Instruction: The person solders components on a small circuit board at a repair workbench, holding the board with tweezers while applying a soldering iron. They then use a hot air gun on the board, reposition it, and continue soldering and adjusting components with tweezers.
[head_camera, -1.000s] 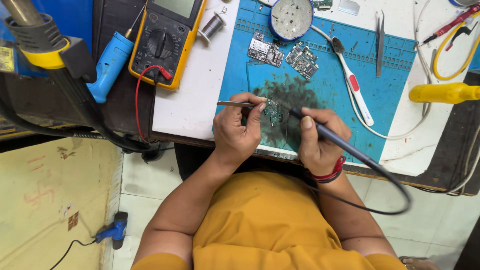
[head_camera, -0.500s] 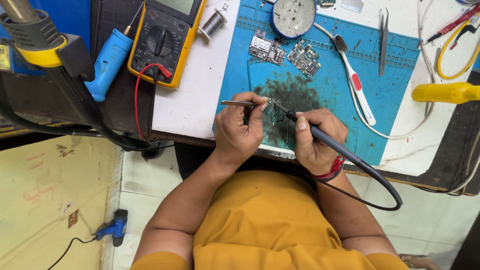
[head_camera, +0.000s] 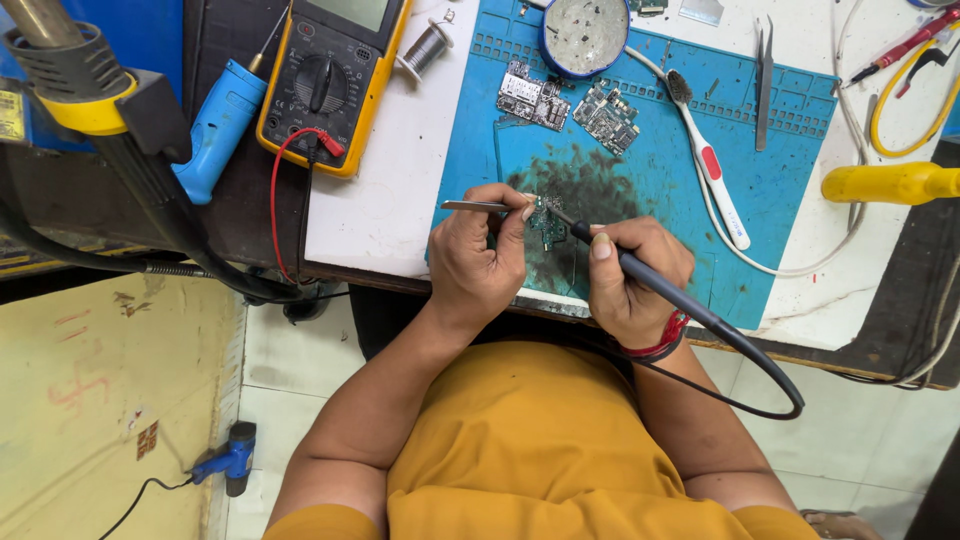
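Left hand (head_camera: 478, 262): fingers closed together on the tweezers (head_camera: 480, 207), which point toward 3 o'clock and meet the board at their tips.
Right hand (head_camera: 630, 280): clamped around the iron (head_camera: 640, 275) like a pen; its tip goes toward 10 o'clock and touches the board.
Board (head_camera: 548, 225): small, green, it lies on the dark stained part of the mat (head_camera: 780, 190), between the two hands, near the table's edge closest to the person.
Other boards (head_camera: 570, 105): two pieces at 12 o'clock from the hands, well apart from them.
Meter (head_camera: 330, 75): at 10 o'clock, yellow, with a red lead.
Hot-air gun (head_camera: 100, 100): far at 9 o'clock, not in use.
Brush (head_camera: 705, 160): white with red, at 2 o'clock from the right hand.
Advice: I think the wrists should rest on the table edge so that the tip stays calm. Hold the part flat with the tweezers, touch only the joint, and keep the cable (head_camera: 760, 390) loose so it does not pull the iron.
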